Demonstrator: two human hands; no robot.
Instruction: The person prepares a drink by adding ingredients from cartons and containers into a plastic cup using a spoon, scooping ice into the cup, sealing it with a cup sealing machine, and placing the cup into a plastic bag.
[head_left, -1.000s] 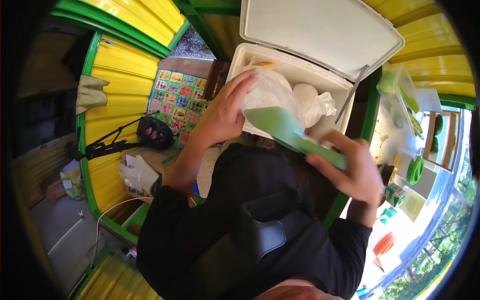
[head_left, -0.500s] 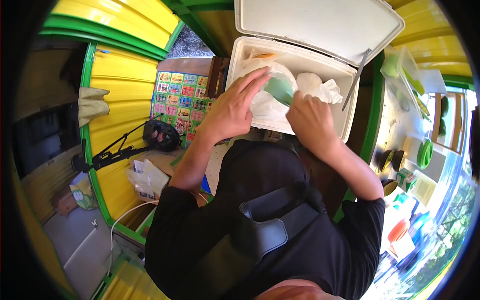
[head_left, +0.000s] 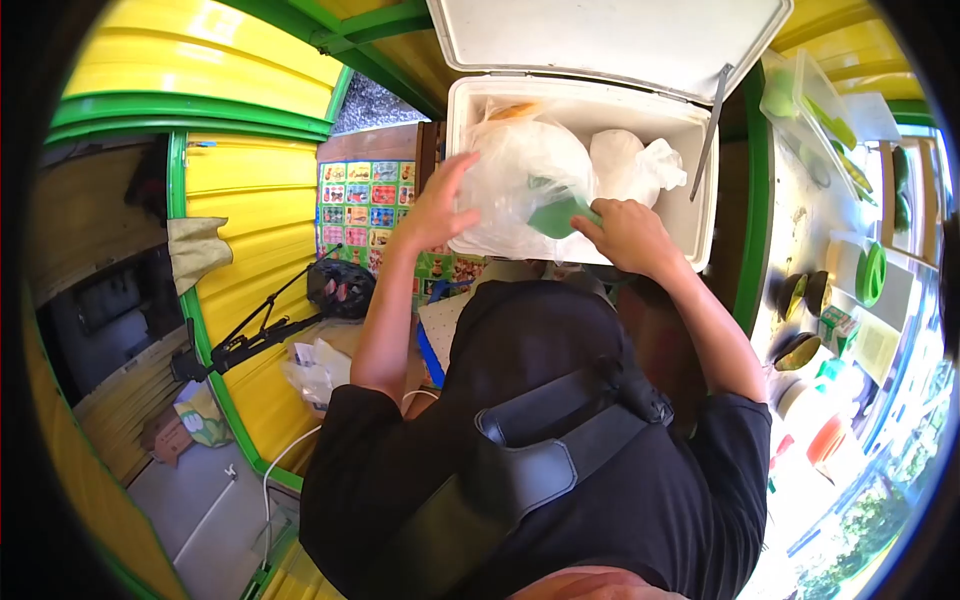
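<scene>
An open white cooler box (head_left: 700, 205) holds a large clear plastic bag (head_left: 500, 200) with pale contents, and a smaller white bag (head_left: 625, 165) beside it. My right hand (head_left: 632, 235) is closed on a green scoop, gripped at its right end. The scoop (head_left: 560, 215) lies over the front of the large bag, seen partly through the plastic. At the box's left edge my left hand (head_left: 437, 208) is raised with its fingers apart, close to the left side of the large bag.
The box's white lid (head_left: 600, 35) stands open behind it. At the left are a black bag (head_left: 342, 288), a black stand (head_left: 255, 340) and a white plastic bag (head_left: 318, 372). A counter with green lids (head_left: 870, 275) and bowls (head_left: 797, 350) runs along the right.
My left hand has moved left off the large bag and opened wider. The scoop and my right hand have shifted slightly lower. The camera view has shifted a little.
</scene>
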